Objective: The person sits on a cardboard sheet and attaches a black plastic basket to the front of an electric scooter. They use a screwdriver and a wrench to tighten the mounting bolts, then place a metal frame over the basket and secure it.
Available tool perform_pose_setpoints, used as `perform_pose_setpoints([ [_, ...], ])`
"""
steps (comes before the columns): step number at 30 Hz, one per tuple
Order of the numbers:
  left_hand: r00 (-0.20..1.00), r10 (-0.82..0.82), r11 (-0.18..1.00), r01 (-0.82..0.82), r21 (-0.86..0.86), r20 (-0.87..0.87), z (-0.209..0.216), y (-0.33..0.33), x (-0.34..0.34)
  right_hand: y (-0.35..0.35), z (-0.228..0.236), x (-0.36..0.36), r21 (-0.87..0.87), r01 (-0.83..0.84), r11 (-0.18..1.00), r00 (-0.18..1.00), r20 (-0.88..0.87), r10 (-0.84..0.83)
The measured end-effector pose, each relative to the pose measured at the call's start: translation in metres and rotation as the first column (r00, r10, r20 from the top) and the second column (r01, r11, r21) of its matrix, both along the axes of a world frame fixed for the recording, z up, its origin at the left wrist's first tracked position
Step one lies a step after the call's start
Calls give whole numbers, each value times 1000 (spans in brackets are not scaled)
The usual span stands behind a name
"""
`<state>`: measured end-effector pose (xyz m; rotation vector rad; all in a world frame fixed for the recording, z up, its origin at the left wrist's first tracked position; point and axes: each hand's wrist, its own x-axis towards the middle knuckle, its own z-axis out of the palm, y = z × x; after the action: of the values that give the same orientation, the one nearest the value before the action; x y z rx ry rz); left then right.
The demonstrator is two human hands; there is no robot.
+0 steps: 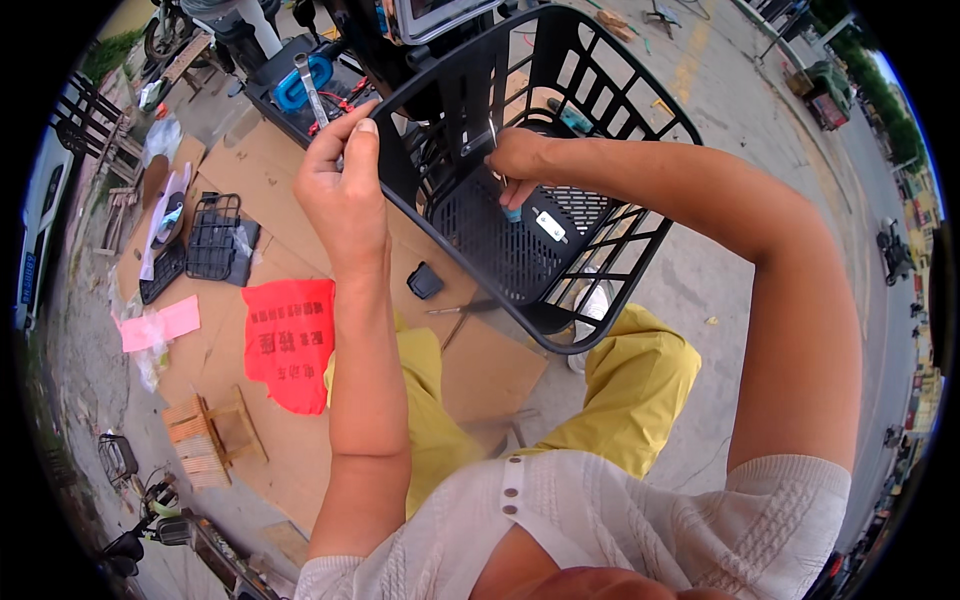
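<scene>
A large black plastic basket (520, 265) is mounted in front of me, its open top tilted toward me. My left hand (345, 180) is raised just outside its left rim, fingers closed around a metal wrench (308, 85) whose head points up. My right hand (520, 165) reaches inside the basket near its back wall. Its fingers are closed on a thin metal tool (492, 130) with a teal end showing below; its exact kind is unclear. On the basket floor lies a small white metal plate (550, 225) with holes. What the wrench's lower end touches is hidden.
Flattened cardboard (290, 230) covers the ground to the left, bearing a red plastic bag (290, 345), a black rack (215, 235) and a small black part (424, 281). A wooden stool (215, 435) stands nearer. Behind my left hand sits a bin with blue items (300, 85).
</scene>
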<state>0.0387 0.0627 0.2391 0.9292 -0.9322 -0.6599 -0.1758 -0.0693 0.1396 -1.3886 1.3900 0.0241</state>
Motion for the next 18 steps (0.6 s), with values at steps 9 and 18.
perform_pose_setpoints([
  [9,1000,-11,1000,10,-13,-15,-10,-2,16,58,67,5,-30,-58,998,970,-239,49],
  [18,998,-61,998,60,-24,-12,-4,-1,16,86,129,-25,-8,-91,996,992,-85,90],
])
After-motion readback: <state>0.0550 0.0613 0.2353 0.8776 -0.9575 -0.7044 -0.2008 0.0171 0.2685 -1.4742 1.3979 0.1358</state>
